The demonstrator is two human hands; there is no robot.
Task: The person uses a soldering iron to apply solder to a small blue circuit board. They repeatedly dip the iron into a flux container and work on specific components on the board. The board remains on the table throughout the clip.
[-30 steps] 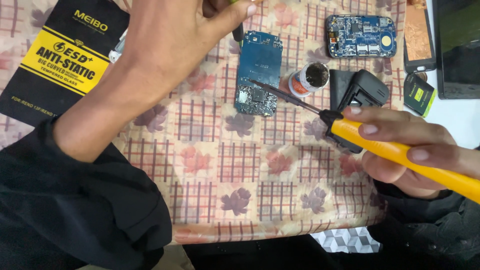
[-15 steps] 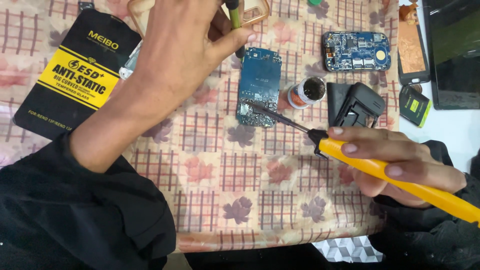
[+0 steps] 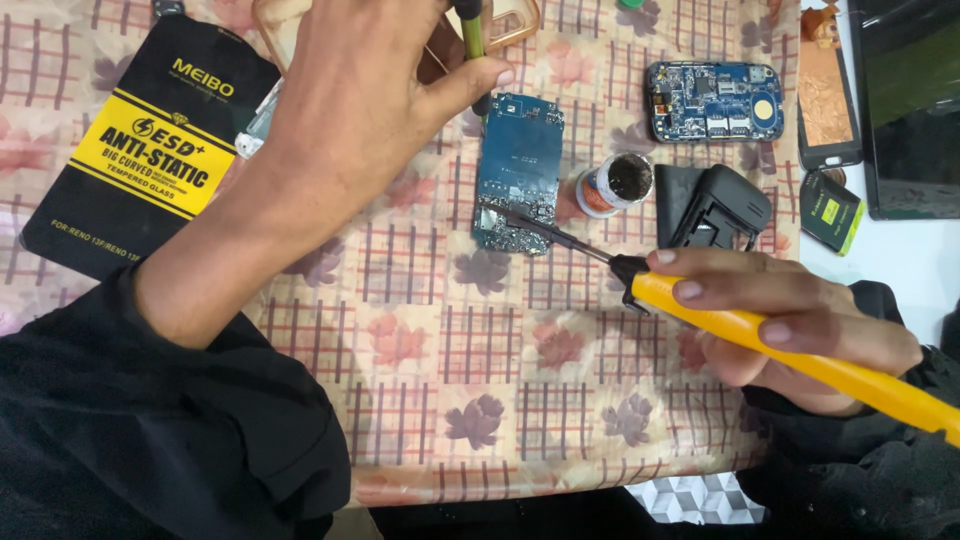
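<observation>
My right hand (image 3: 790,320) grips a yellow-handled soldering iron (image 3: 730,325); its dark tip touches the lower end of a blue circuit board (image 3: 518,170) lying on the patterned tablecloth (image 3: 450,340). Over the board's top end, my left hand (image 3: 370,95) pinches a thin green-and-black tool (image 3: 471,35) that points down at the board. A small round pot of dark paste (image 3: 617,183) stands just right of the board.
A black-and-yellow flat package (image 3: 140,160) lies at the left. A second blue circuit board (image 3: 714,101) lies at the back right, with a black stand (image 3: 715,208), a phone frame (image 3: 828,95), a small battery (image 3: 830,210) and a dark screen (image 3: 915,110) near it.
The view has shifted slightly. The iron's tip has moved a little left along the board's lower end. My left hand stays over the board's top.
</observation>
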